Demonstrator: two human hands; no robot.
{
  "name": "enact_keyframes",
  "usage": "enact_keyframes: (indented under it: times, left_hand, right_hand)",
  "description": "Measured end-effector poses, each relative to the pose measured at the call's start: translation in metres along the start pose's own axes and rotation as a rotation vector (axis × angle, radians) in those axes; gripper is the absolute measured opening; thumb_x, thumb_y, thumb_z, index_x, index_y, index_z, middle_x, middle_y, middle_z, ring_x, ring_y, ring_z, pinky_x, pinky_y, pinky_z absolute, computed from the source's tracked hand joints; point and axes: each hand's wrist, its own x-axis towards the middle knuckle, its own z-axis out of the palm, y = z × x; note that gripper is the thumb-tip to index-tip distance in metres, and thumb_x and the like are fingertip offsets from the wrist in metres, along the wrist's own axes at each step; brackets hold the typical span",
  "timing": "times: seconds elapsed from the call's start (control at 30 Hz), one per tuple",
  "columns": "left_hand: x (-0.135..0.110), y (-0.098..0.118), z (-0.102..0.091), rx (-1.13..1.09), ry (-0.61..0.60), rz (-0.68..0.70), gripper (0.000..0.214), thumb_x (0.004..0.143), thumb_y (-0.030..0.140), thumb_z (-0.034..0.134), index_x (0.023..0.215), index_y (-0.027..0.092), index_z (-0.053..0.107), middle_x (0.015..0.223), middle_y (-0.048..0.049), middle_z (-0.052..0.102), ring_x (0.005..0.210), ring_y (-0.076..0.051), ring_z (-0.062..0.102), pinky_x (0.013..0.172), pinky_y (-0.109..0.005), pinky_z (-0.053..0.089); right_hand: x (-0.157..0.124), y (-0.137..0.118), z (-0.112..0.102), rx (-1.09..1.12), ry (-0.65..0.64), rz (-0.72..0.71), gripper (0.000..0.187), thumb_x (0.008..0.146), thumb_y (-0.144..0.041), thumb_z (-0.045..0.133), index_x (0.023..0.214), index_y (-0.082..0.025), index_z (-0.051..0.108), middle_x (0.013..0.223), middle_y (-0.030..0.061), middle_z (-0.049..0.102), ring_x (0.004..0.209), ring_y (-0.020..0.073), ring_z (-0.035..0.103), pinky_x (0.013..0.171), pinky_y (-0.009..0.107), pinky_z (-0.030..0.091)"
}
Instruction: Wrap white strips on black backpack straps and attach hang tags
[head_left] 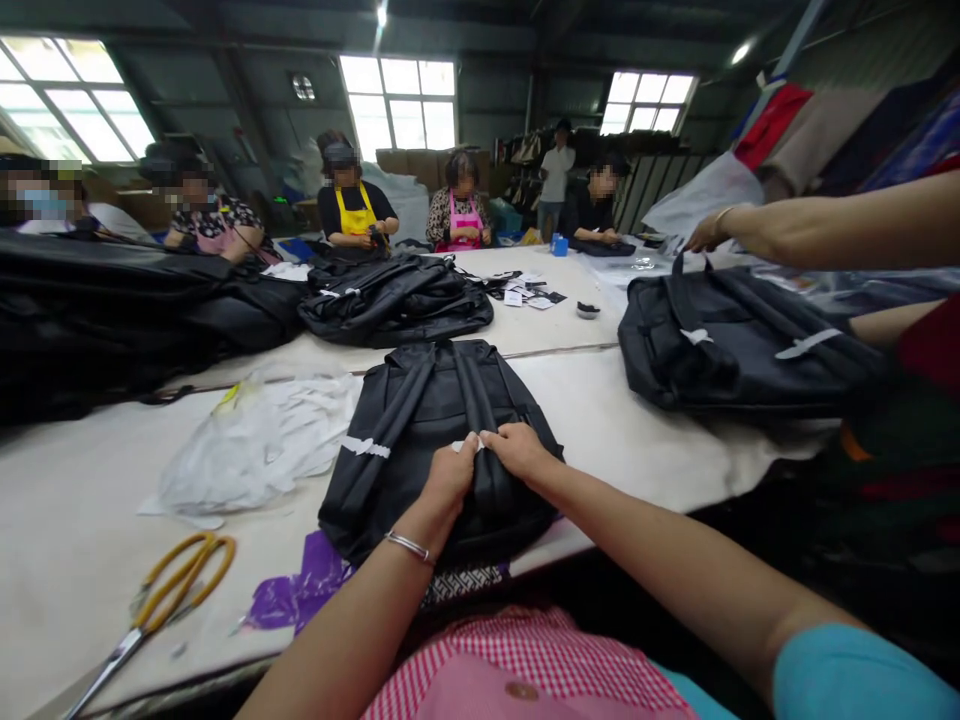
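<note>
A black backpack [420, 400] lies on the table in front of me, its shoulder straps facing up. Around its left strap runs a white strip [365, 447]. At the right strap, my left hand [450, 475] and my right hand [521, 452] meet, thumbs close together. Both are closed in a pinch on another white strip [469, 445], which wraps that strap. The strip's ends are mostly hidden by my fingers.
Scissors with orange handles [176, 590] and a clear bag of white strips [262, 440] lie at left. Purple plastic [300, 590] sits by the table edge. More black backpacks [397, 300] are piled beyond. At right, a co-worker's hand [709, 230] is above another backpack [735, 340].
</note>
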Motion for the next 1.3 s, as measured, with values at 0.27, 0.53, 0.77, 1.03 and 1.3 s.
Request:
enact_keyframes:
  times: [0.27,0.53,0.77,1.03,1.3]
  left_hand:
    - [0.003,0.004,0.003,0.033,0.035,0.090,0.043,0.071,0.052,0.067,0.067,0.009,0.068,0.066,-0.0070,0.065,0.061,-0.015,0.054,0.055,-0.025,0.040]
    - [-0.007,0.020,0.020,0.067,0.131,0.153,0.043,0.076,0.052,0.059,0.058,0.013,0.061,0.056,-0.0017,0.056,0.052,-0.012,0.046,0.049,-0.023,0.034]
    - [-0.014,0.026,0.016,0.156,-0.124,0.142,0.048,0.080,0.057,0.053,0.066,0.013,0.065,0.061,-0.0054,0.062,0.054,-0.016,0.056,0.051,-0.026,0.042]
    - [-0.035,0.050,-0.135,1.019,0.254,0.698,0.040,0.087,0.048,0.050,0.104,0.017,0.069,0.106,-0.0109,0.069,0.103,-0.026,0.061,0.096,-0.037,0.044]
    - [-0.043,0.032,-0.192,1.100,0.084,0.234,0.044,0.086,0.048,0.048,0.108,0.015,0.066,0.106,-0.0121,0.070,0.100,-0.027,0.065,0.089,-0.037,0.048]
  right_hand:
    - [-0.017,0.000,-0.012,0.385,-0.233,0.210,0.039,0.086,-0.054,0.051,0.086,-0.017,0.062,0.072,0.0016,0.062,0.059,0.0130,0.056,0.050,0.024,0.045]
    - [-0.055,-0.006,-0.018,0.683,-0.347,0.378,0.015,0.084,-0.027,0.061,0.088,-0.013,0.059,0.068,0.0044,0.067,0.049,0.0154,0.064,0.037,0.020,0.044]
    - [-0.060,0.000,-0.027,0.614,-0.312,0.369,0.017,0.089,-0.031,0.056,0.089,-0.014,0.056,0.066,0.0040,0.068,0.047,0.0147,0.064,0.034,0.019,0.043]
    - [-0.085,0.012,-0.079,-0.426,-0.393,0.043,0.047,0.092,-0.054,0.042,0.073,-0.017,0.062,0.058,0.0082,0.066,0.054,0.0205,0.064,0.051,0.031,0.049]
    - [-0.069,-0.011,-0.047,-0.576,-0.179,-0.868,0.032,0.091,-0.041,0.055,0.111,-0.020,0.069,0.123,0.0117,0.065,0.118,0.0272,0.055,0.101,0.044,0.042]
